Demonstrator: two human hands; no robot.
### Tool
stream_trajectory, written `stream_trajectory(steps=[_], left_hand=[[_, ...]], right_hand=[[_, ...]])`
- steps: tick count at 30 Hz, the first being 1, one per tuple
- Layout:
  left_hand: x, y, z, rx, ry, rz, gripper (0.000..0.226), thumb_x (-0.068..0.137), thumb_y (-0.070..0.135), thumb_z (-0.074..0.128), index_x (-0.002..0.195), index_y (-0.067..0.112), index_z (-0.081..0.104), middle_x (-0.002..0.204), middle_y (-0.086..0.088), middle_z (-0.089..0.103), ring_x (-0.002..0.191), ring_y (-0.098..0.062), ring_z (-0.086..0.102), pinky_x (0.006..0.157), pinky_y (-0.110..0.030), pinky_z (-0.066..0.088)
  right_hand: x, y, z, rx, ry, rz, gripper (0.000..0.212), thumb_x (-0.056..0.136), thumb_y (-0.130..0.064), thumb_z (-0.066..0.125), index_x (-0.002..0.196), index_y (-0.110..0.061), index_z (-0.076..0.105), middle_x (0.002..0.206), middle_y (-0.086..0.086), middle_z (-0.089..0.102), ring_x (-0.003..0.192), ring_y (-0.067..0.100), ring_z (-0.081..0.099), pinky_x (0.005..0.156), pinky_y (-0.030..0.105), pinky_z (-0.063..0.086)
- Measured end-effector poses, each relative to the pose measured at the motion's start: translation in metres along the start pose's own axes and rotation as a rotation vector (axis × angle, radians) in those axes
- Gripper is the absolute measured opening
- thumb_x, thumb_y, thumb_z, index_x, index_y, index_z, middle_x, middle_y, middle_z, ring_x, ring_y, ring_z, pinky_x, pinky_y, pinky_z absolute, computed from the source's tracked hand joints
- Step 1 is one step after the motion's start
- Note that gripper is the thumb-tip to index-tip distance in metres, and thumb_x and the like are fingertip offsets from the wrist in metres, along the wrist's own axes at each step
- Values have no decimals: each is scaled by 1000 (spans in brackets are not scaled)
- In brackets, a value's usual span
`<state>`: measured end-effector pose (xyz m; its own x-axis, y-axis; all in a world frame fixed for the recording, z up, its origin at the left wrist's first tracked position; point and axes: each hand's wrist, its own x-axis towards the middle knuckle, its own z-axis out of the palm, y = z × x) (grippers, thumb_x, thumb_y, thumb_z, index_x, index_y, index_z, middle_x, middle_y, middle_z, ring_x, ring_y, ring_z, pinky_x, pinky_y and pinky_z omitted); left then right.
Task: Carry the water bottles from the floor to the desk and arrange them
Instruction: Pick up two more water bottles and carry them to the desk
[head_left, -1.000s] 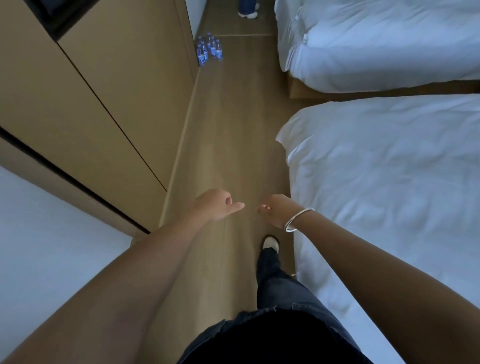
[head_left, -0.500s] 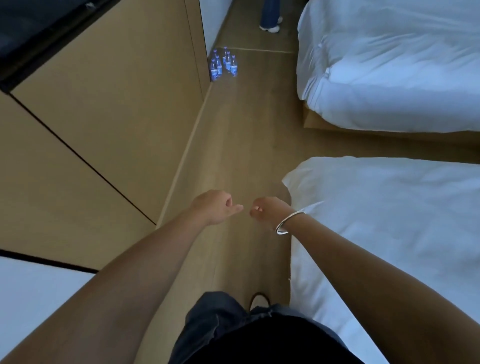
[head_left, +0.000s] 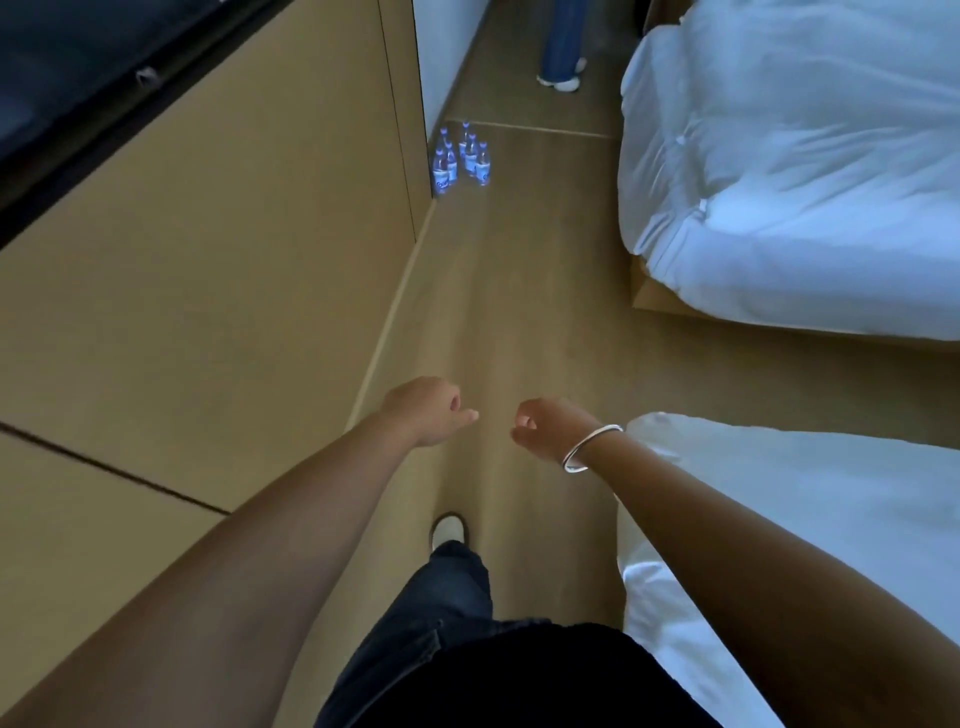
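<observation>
Several clear water bottles (head_left: 461, 162) with blue labels stand upright in a cluster on the wooden floor, far ahead, against the corner of the tan cabinet wall. My left hand (head_left: 427, 410) and my right hand (head_left: 550, 428) hang out in front of me over the floor, fingers loosely curled, holding nothing. A silver bangle circles my right wrist. Both hands are well short of the bottles. No desk is in view.
A tan cabinet wall (head_left: 249, 291) runs along the left. Two beds with white duvets stand on the right, the nearer bed (head_left: 810, 519) beside my right arm, the farther bed (head_left: 789, 171) beyond. Another person's leg and shoe (head_left: 561, 57) stand past the bottles. My own foot (head_left: 448, 530) steps forward.
I have walked forward along the aisle: the bottles are nearer and larger, the near bed has slid back. Both hands keep the same loose pose.
</observation>
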<state>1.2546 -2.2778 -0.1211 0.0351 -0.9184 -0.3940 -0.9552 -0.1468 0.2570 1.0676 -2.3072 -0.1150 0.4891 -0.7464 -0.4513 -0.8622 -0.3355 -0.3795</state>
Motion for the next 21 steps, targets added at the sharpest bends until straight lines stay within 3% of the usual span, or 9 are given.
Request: stream_trajectory(steps=[6,13,17,21], left_hand=[[95,-45,-81,46,-43,17,31,91,45,50,90,16,58,102,-9,63,93,-28,58,71,-28,39],[180,-79,-125,58,-81,12,28,90,39,50,70,19,53,80,-7,58,83,-28,59,64,-28,37],[233,-85,-138,43,-105,8,34,90,43,48,84,12,62,92,-11,65,87,-29,60,68,-29,40],[302,-85,-163,34,-144,4,25,90,43,48,80,20,55,87,-9,60,81,-26,57,68,-30,39]], right_hand=[[94,-15,-56,10,12,57,27,90,-30,47,106,-12,60,110,10,64,100,28,58,87,32,48],[181,-24,-100,31,5,75,27,90,-28,48,108,-10,60,111,11,64,102,29,58,87,33,47],[234,-19,-125,18,-3,70,29,92,-27,48,112,-9,59,115,11,62,106,29,57,87,32,44],[298,0,-161,26,-16,71,30,92,-27,47,114,-9,57,118,11,60,107,28,56,86,31,44]])
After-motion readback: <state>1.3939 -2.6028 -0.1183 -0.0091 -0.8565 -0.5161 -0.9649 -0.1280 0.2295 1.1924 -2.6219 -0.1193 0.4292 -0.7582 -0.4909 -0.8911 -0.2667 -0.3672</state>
